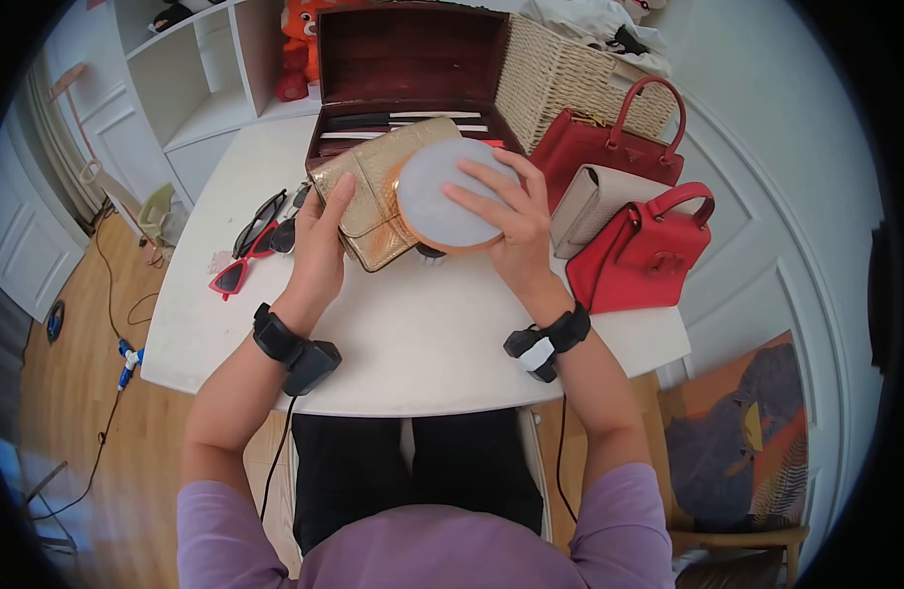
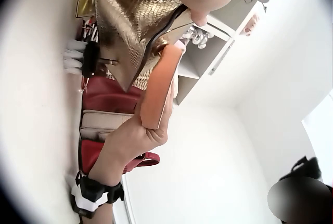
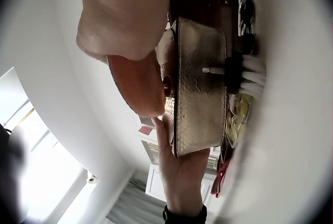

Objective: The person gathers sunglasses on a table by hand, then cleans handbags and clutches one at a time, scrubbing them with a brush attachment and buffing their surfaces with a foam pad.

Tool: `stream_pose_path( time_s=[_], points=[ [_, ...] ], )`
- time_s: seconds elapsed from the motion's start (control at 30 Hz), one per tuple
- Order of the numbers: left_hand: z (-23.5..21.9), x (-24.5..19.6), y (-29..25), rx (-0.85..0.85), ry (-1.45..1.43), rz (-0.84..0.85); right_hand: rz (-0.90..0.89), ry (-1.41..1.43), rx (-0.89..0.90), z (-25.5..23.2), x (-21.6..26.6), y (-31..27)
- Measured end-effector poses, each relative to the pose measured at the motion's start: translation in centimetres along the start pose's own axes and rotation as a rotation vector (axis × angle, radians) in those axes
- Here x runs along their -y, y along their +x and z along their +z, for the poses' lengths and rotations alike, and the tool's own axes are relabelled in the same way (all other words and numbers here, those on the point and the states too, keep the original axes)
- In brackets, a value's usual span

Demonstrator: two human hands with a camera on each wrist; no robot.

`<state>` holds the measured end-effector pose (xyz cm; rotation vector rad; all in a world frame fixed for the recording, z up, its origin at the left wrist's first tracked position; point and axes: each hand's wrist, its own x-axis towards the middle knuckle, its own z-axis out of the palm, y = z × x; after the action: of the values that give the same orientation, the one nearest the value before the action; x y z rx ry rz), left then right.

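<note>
My left hand (image 1: 319,245) holds a gold snakeskin-textured clutch bag (image 1: 363,187) by its left side, the thumb lying over the front face. In my right hand (image 1: 520,221) is a round pad (image 1: 447,201), pale grey-white on top with a thick orange edge (image 2: 158,88). The fingers spread over the pale face, and the pad's orange side is turned to the bag's front, overlapping its right part. The right thumb is hidden behind the pad. Beneath the bag, a small brush (image 2: 91,59) with a black body and white bristles is at the tabletop.
Sunglasses (image 1: 260,231), some red-framed, lie left on the white table (image 1: 403,353). An open dark-red case (image 1: 408,59) stands behind. To the right are a dark-red handbag (image 1: 594,147), a beige bag (image 1: 594,211) and a bright red handbag (image 1: 633,260), with a woven basket (image 1: 550,79) behind.
</note>
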<state>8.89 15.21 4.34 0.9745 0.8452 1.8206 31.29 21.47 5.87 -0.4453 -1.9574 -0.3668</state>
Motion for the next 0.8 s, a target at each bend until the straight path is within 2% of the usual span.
stream_pose_path(
  time_s=[0.03,0.17,0.23,0.37,0.43,0.53,0.63,0.73,0.8],
  points=[
    [-0.1,0.0,0.1,0.0,0.002,0.001,0.068,0.037,-0.027,0.1,0.1,0.1],
    [-0.4,-0.3,0.3,0.037,-0.085,-0.046,0.045,0.091,-0.05,-0.3,1.3,0.5],
    [-0.7,-0.4,0.7,0.063,-0.131,-0.074,-0.1,0.284,0.126,-0.2,2.1,0.5],
    [-1.2,-0.1,1.0,0.048,-0.116,-0.068,-0.069,0.174,0.041,-0.2,0.0,0.5],
    [-1.2,-0.2,1.0,0.046,-0.128,-0.059,0.089,0.058,-0.046,-0.3,-1.0,0.4],
    [-1.1,-0.4,1.0,0.082,-0.144,-0.103,0.18,-0.019,-0.09,-0.6,-1.3,0.5],
    [-0.5,-0.8,0.6,0.133,-0.178,-0.161,0.119,-0.013,0.002,-0.7,-0.3,0.7],
    [0.2,-1.4,0.0,0.173,-0.11,-0.123,0.112,0.144,0.012,0.0,0.4,0.4],
    [0.1,-0.9,0.1,0.17,-0.081,-0.101,0.136,0.187,-0.052,0.2,0.9,0.4]
  ],
)
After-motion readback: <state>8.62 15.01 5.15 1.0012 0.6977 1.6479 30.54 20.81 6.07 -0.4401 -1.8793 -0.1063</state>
